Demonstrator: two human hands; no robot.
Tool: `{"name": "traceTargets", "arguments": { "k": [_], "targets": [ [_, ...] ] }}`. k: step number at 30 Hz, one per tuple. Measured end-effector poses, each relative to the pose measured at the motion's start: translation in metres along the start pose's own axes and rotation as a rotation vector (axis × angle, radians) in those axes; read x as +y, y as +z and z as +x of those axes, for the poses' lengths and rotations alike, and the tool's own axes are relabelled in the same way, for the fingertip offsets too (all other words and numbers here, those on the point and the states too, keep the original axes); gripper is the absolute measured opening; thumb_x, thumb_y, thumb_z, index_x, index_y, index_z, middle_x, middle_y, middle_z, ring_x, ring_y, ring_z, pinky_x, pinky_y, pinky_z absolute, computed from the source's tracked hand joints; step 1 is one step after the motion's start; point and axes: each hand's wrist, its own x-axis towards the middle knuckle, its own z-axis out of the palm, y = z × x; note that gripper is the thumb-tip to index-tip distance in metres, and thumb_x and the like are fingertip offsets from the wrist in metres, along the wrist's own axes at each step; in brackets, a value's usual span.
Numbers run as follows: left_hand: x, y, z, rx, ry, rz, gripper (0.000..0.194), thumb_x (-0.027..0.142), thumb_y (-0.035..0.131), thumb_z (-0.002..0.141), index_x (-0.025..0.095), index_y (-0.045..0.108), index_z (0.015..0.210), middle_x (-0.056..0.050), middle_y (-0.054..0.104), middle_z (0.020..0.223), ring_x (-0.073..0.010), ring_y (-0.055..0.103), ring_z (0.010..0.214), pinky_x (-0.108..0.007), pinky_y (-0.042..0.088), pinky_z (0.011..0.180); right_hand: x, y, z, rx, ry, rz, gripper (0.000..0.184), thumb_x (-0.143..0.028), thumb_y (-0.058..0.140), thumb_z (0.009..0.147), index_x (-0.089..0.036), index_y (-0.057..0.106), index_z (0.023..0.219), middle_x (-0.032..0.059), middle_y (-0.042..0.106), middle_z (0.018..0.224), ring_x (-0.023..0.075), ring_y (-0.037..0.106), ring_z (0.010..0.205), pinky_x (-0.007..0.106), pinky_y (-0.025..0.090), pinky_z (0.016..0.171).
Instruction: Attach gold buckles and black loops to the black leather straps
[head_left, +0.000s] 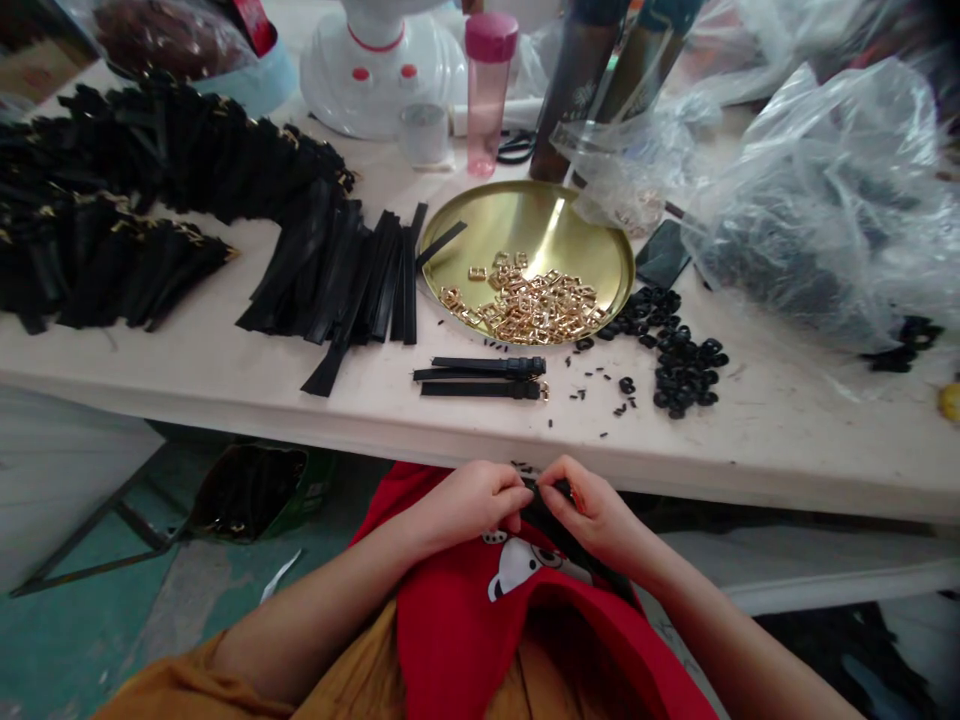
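Over my lap at the table's front edge, my left hand (480, 500) and my right hand (592, 510) nearly meet. Both have their fingers pinched on a black strap (562, 533) that trails down across the red apron (450, 620). The strap's end between the fingertips is mostly hidden. Just beyond my hands lie a few finished black straps (480, 389), with a gold buckle visible on one. Behind them a round gold tray (525, 210) holds a heap of gold buckles (555, 305). Small black loops (686, 370) are piled to its right.
Black straps (322, 270) lie stacked left of the tray, with bundles of buckled straps (112, 255) farther left. A pink-lidded bottle (487, 95), dark bottles (574, 85) and a white object (382, 75) stand behind. Clear plastic bags (817, 200) fill the right. Small black bits (577, 396) are scattered.
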Motion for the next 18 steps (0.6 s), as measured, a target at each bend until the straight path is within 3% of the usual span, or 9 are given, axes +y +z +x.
{"name": "traceTargets", "arguments": {
  "k": [6, 12, 15, 18],
  "targets": [
    [-0.005, 0.001, 0.001, -0.027, -0.004, -0.023, 0.026, 0.030, 0.037, 0.079, 0.014, 0.056, 0.070, -0.001, 0.064, 0.066, -0.0093, 0.050, 0.053, -0.019, 0.035, 0.049, 0.001, -0.002, 0.004, -0.015, -0.002, 0.136, 0.012, -0.030, 0.045, 0.082, -0.019, 0.050, 0.080, 0.0000, 0.055, 0.072, 0.0139, 0.050, 0.066, 0.025, 0.040, 0.062],
    [-0.003, 0.000, 0.007, 0.020, 0.026, -0.011, 0.031, 0.033, 0.035, 0.082, 0.014, 0.053, 0.064, 0.000, 0.058, 0.061, -0.0087, 0.049, 0.053, -0.019, 0.035, 0.052, 0.005, 0.012, 0.000, 0.095, 0.122, 0.461, 0.020, -0.039, 0.043, 0.083, -0.020, 0.046, 0.087, -0.0077, 0.038, 0.052, 0.0089, 0.036, 0.045, 0.021, 0.029, 0.043],
    [-0.001, -0.005, 0.004, -0.044, 0.022, -0.041, 0.027, 0.036, 0.041, 0.080, 0.014, 0.055, 0.071, 0.001, 0.056, 0.062, -0.0089, 0.047, 0.053, -0.019, 0.033, 0.049, 0.004, 0.020, 0.001, 0.206, 0.105, 0.495, 0.021, -0.040, 0.045, 0.082, -0.020, 0.045, 0.087, -0.0072, 0.039, 0.053, 0.0086, 0.036, 0.047, 0.021, 0.029, 0.045],
    [0.001, -0.006, 0.001, -0.117, -0.031, -0.126, 0.030, 0.041, 0.042, 0.079, 0.014, 0.055, 0.074, 0.002, 0.054, 0.059, -0.0080, 0.043, 0.048, -0.019, 0.031, 0.045, 0.001, 0.022, 0.001, 0.208, 0.079, 0.486, 0.021, -0.040, 0.044, 0.082, -0.019, 0.045, 0.087, -0.0070, 0.039, 0.054, 0.0084, 0.036, 0.047, 0.020, 0.029, 0.044]
  ]
}}
